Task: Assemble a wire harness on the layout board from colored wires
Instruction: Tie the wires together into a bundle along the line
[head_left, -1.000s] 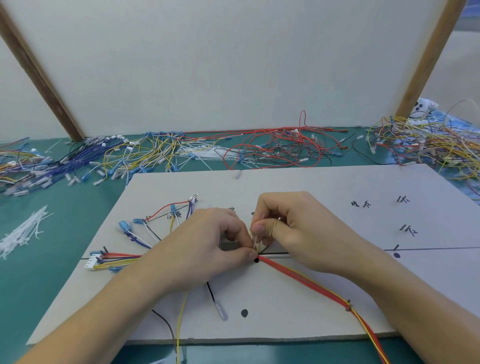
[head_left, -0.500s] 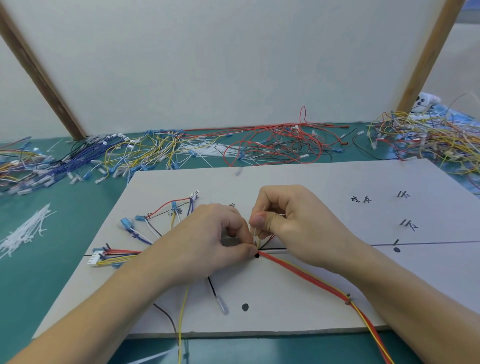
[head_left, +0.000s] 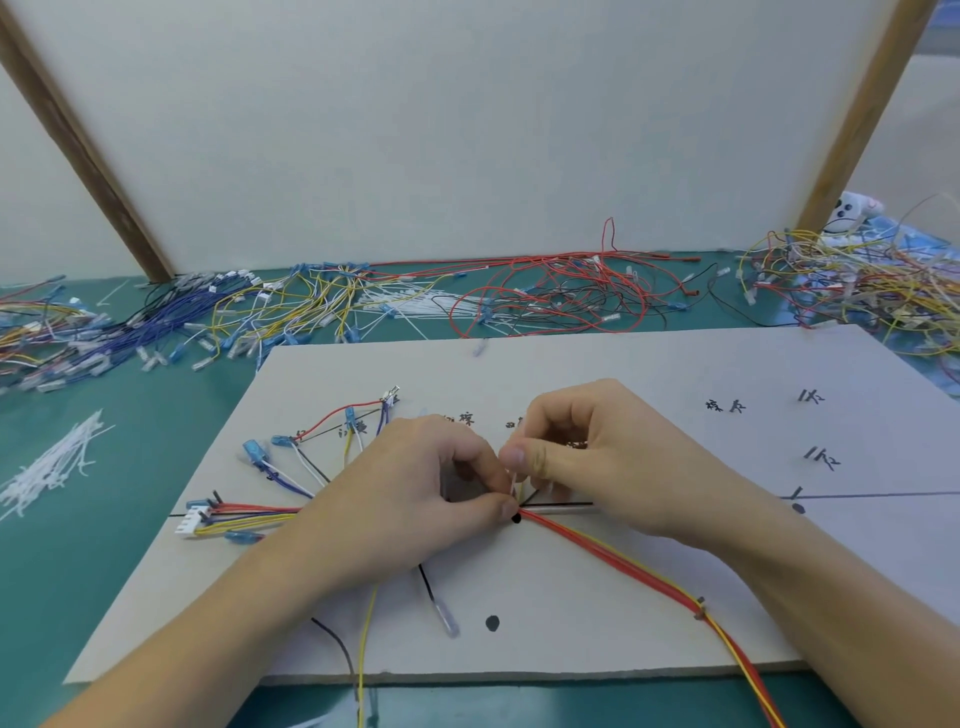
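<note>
A grey layout board (head_left: 649, 374) is laid flat on a green bench (head_left: 130, 415), and a wire harness (head_left: 623, 558) of red and yellow wires is spread across it. Both hands are brought together near the board's centre, beside a black dot (head_left: 516, 518) marked on a drawn line. The left hand (head_left: 415, 499) is curled, its grip closed in a pinch on the harness where the wires gather into a bundle. The right hand (head_left: 597, 457) is curled just above, its thumb and forefinger pinching a thin pale strip, seemingly a cable tie (head_left: 514, 480), which stands up from the bundle. From the pinch point the red and yellow wires are led down to the right, past a small tie (head_left: 700, 608), and off the board's near edge. To the left, wire ends with blue terminals (head_left: 254, 449) and a white connector (head_left: 189, 521) are fanned out. Loose wires (head_left: 545, 296) are heaped behind the board, and white cable ties (head_left: 57, 462) are piled at left.
</note>
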